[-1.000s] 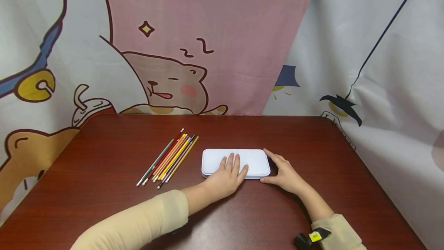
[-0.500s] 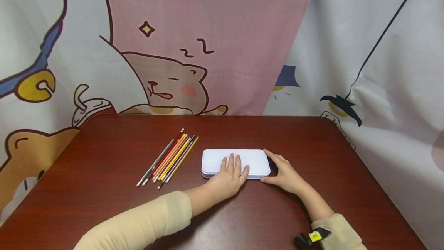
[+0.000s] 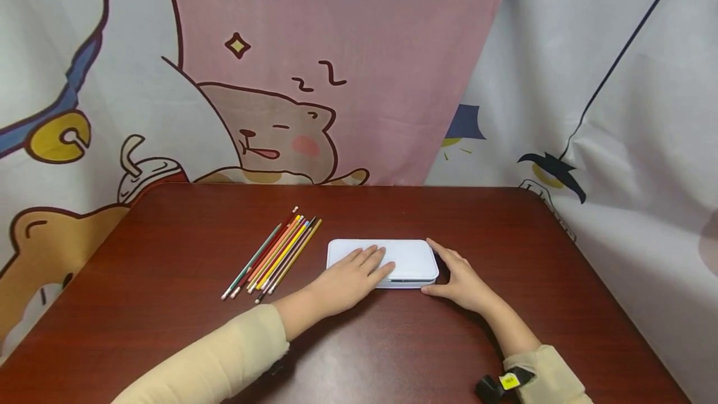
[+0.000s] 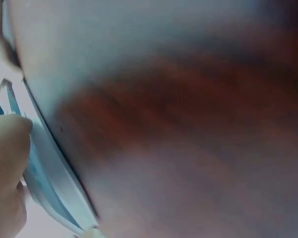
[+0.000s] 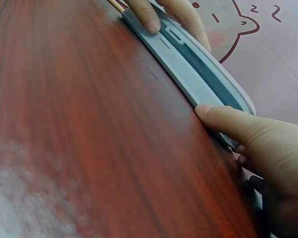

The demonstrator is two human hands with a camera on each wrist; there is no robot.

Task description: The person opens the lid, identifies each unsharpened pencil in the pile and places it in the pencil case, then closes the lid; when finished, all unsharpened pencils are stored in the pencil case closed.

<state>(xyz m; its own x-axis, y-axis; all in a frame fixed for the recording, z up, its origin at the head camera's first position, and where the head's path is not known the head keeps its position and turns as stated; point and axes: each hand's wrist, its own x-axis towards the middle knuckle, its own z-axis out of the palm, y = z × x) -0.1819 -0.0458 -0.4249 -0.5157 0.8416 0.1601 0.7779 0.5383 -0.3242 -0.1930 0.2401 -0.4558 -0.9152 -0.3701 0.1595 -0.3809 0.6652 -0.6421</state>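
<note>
A white pencil case [image 3: 412, 257] lies on the table, and a narrow dark gap shows under its lid along the front edge. My left hand [image 3: 342, 282] lies over the lid's left half, fingers straight across the top and the thumb at the front edge. In the right wrist view that thumb [image 5: 151, 22] overlaps the grey front wall beside a small latch cutout. My right hand [image 3: 462, 279] holds the case's right end, thumb at the front corner and index finger at the back corner. Grey inner edges of the case [image 4: 57, 173] show in the left wrist view.
Several wooden pencils [image 3: 275, 257] of different colours lie side by side just left of the case. The reddish-brown table [image 3: 477, 217] ends at a back edge before a printed curtain [image 3: 392, 80]. A black wrist device [image 3: 490, 388] sits by the right sleeve.
My left hand has shifted left and turned a little on the lid. A gap has opened along the front edge of the case. My right hand has stayed in place.
</note>
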